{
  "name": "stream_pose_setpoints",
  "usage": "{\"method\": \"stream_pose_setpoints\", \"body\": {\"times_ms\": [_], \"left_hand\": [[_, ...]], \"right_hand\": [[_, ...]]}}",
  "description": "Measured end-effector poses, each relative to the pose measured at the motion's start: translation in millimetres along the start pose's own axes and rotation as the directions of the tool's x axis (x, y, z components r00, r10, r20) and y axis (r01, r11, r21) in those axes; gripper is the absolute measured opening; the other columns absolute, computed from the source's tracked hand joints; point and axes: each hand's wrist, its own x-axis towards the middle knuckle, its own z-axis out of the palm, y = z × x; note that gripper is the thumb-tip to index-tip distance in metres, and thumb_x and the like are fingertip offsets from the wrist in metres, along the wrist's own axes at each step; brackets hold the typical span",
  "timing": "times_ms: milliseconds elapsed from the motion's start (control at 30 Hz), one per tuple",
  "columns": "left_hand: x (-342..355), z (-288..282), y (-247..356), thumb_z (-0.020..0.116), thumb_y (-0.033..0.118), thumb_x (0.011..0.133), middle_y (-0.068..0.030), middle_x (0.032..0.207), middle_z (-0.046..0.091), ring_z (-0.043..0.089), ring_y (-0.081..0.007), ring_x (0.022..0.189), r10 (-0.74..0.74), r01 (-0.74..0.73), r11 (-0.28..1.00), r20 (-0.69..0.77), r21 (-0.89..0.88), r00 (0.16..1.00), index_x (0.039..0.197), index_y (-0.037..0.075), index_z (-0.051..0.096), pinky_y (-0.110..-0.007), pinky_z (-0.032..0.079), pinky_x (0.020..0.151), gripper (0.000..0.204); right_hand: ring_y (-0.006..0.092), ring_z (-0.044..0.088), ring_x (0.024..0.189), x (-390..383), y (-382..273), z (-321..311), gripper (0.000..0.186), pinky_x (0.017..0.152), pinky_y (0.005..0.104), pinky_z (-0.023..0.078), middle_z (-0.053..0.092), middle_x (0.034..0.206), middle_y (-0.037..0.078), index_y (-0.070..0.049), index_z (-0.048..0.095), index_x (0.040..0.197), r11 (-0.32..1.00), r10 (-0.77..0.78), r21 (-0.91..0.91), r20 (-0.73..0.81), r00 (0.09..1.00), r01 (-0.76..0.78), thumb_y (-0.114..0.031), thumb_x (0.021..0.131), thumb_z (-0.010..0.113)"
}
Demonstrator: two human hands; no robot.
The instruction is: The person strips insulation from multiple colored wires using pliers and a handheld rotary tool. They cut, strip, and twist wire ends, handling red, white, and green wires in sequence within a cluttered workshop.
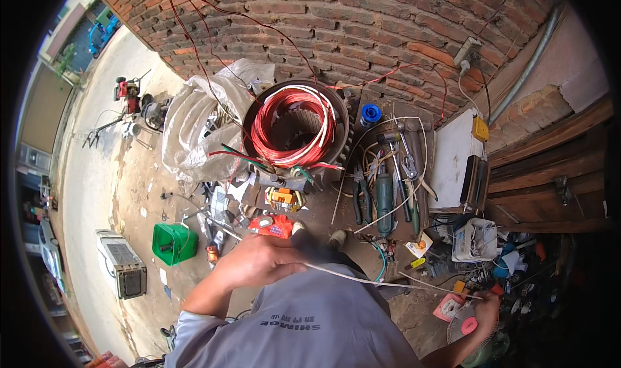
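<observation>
My left hand (259,259) and right hand (486,303) each pinch the white sleeve (362,278), stretched lengthwise between them, below the stator (294,128).

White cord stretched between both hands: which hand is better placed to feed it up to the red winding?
Left, probably. The left hand grips the white cord straight below the red winding; the right hand holds the cord's far end, off to the side by the clutter.
</observation>
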Motion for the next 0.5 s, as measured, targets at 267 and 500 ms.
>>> {"method": "stream_pose_setpoints", "body": {"times_ms": [267,500], "left_hand": [[72,79,30,0.066,0.023,0.098,-0.012,0.093,0.073,0.073,-0.0351,0.082,0.162,-0.184,0.973,0.15,0.14,0.975,0.102,0.01,0.073,-0.048,0.059,0.066,0.016],[44,46,24,0.066,0.025,0.101,-0.0144,0.095,0.07,0.072,-0.039,0.089,-0.018,0.011,0.994,0.057,0.112,0.998,0.109,0.006,0.071,-0.052,0.057,0.075,0.021]], "right_hand": [[0.0364,0.073,0.107,-45,-238,86,0.06,0.093,0.0417,0.057,0.072,0.12,0.021,0.002,0.064,0.135,0.563,-0.781,0.506,0.066,0.621,0.654,-0.016,0.083,0.087],[0.0271,0.067,0.072,-39,-276,110,0.013,0.065,0.0361,0.052,0.07,0.088,0.013,0.002,0.075,0.107,0.502,-0.768,0.612,-0.009,0.641,0.611,-0.001,0.095,0.072]]}}
